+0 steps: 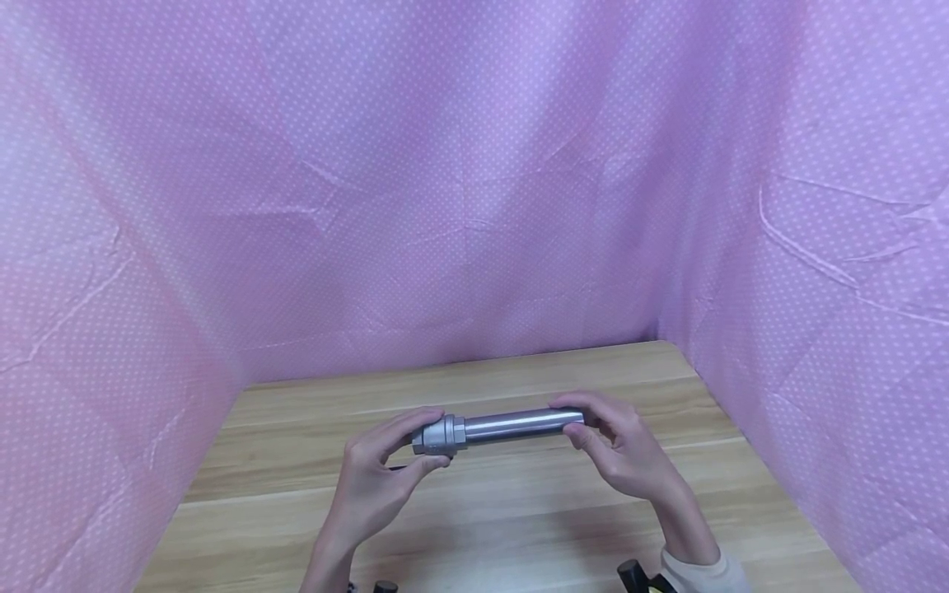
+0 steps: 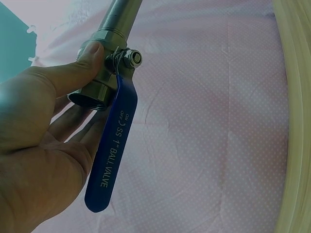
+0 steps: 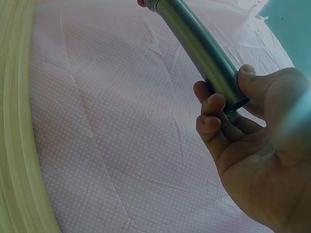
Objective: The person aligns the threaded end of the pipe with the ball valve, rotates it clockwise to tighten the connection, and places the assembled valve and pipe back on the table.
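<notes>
A steel ball valve (image 1: 439,436) and a smooth steel pipe (image 1: 511,425) are joined end to end, held level above the wooden table. My left hand (image 1: 374,473) grips the valve body, with the thumb on the near side. In the left wrist view the valve's blue lever handle (image 2: 112,145) hangs down past the palm, marked "SS 1" BALL VALVE", and a nut (image 2: 133,58) holds it on the stem. My right hand (image 1: 626,449) pinches the pipe's free end between thumb and fingers. The pipe's end (image 3: 237,105) shows among those fingers in the right wrist view.
The wood-grain table (image 1: 296,420) lies under both hands. Pink dotted cloth (image 1: 460,206) hangs at the back and on both sides. Two black cylindrical ends, one of them (image 1: 630,572) by the right sleeve, poke in at the bottom edge.
</notes>
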`<state>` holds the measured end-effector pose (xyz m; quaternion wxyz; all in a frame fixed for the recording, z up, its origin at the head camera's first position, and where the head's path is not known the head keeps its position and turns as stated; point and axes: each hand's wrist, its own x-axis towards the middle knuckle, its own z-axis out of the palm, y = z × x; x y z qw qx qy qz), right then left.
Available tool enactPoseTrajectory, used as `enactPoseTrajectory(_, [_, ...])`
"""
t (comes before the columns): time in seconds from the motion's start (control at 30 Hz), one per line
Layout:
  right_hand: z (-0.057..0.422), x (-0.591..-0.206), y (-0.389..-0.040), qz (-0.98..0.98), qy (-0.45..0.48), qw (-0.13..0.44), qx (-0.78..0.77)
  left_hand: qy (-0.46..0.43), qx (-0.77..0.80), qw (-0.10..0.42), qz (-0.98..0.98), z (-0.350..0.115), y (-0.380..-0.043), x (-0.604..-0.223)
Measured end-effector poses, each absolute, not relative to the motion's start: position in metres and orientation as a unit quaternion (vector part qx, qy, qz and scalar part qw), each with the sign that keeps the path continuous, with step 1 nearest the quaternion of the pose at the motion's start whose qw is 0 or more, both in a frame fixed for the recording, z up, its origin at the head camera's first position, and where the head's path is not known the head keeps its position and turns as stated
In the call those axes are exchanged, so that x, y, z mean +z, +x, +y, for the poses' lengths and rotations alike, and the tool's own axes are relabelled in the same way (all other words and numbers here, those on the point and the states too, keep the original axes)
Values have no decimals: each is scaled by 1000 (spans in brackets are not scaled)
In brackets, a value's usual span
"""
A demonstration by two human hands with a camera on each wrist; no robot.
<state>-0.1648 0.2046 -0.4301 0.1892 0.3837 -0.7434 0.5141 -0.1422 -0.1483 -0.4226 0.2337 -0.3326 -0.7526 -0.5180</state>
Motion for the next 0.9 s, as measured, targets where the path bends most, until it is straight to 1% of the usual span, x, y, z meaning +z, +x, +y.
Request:
enactPoseTrajectory(0.2, [205, -430, -165, -750, 380, 192, 506, -331, -522, 228, -752, -147, -142, -422])
enactPoseTrajectory(0.4, [205, -431, -164, -740, 368, 192, 529, -328, -522, 242, -749, -146, -144, -421])
enactPoseTrajectory(0.67, [201, -429, -167, -679, 423, 202, 565, -314, -520, 240, -757, -148, -143, -424])
enactPoseTrajectory(0.9, [202, -431, -168, -679, 425, 207, 562, -299, -520, 230, -766, -148, -142, -422])
